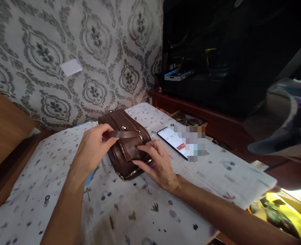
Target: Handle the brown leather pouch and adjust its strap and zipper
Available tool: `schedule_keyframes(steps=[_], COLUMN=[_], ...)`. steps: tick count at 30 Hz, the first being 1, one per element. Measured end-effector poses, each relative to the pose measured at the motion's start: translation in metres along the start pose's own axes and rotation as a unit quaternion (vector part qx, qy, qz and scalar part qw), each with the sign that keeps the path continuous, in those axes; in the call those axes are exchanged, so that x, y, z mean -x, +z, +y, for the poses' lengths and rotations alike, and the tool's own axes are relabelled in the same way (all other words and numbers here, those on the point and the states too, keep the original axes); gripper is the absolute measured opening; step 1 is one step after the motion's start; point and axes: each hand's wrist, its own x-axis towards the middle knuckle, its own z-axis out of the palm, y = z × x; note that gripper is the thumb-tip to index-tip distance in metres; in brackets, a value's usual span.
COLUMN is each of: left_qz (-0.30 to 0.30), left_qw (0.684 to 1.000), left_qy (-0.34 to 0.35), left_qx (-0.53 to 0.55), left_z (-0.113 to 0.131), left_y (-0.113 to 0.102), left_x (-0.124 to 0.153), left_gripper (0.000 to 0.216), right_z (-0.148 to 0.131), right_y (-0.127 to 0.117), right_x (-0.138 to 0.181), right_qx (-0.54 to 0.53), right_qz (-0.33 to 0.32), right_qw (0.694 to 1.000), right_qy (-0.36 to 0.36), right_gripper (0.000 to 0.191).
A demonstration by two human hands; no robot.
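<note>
Currently pinching a narrow brown strap (126, 134) between thumb and forefinger of the left hand (95, 144), tips pressed together, above the brown leather handbag (127, 143). Touching the zipped front pocket (131, 153) with the right hand (159, 163), thumb and forefinger parted against the leather, other fingers curled; cannot tell a real grip there from mere contact. Find the handbag toward the far end of the cloth-covered table (119, 204), near the wallpapered wall (96, 37). Note, nearer the table's right edge, a smartphone (169, 136) lying screen up, partly masked by pixel blocks. Lose part of the handbag's left side behind the left hand, and most of a blue item (90, 177) behind the left wrist; too little showing to name. See both forearms and the table's near edge cut off by the frame, plus yellowish clutter (288, 217) past the near right corner, too blurred to sort out.
</note>
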Motion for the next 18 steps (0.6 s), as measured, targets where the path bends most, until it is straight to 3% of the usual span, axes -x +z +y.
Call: schedule_keyframes(steps=[9, 18], left_qz=[0.033, 0.003], left_qw=[0.999, 1.000], left_qy=[0.022, 0.016], left_qx=[-0.004, 0.007], left_z=[-0.0048, -0.0084], left_y=[0.0076, 0.0043], left_x=[0.0088, 0.0099], left_gripper=[0.022, 0.023], right_z=[-0.0085, -0.0054], right_y=[0.0037, 0.0051], right_x=[0.0004, -0.0021], right_qx=[0.111, 0.132], right_qz=[0.001, -0.011], right_qw=[0.991, 0.985], right_qy=[-0.080, -0.110], right_gripper=[0.037, 0.034])
